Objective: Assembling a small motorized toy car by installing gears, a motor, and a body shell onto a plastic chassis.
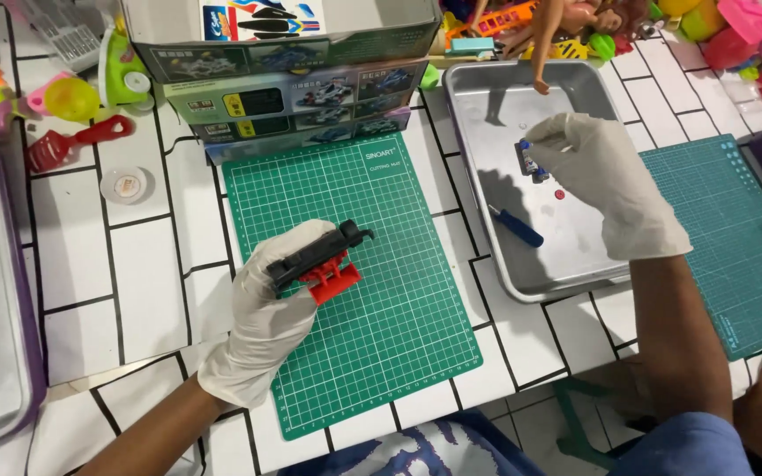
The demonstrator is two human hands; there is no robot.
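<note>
Head view: two white-gloved hands work over a white tiled table.
Left hand: fingers wrapped around a black toy car chassis with a red part under it, held just above the green cutting mat.
Right hand: fingertips pinched on a small dark motor-like piece over the metal tray.
Tray contents: a blue-handled screwdriver and a tiny red bit lie loose near the right hand.
Handling: the chassis looks light, stiff, thin plastic, likely brittle at its clips; best gripped along its long sides, not by the red part. The small piece seems slippery in gloves.
Behind: stacked toy boxes.
</note>
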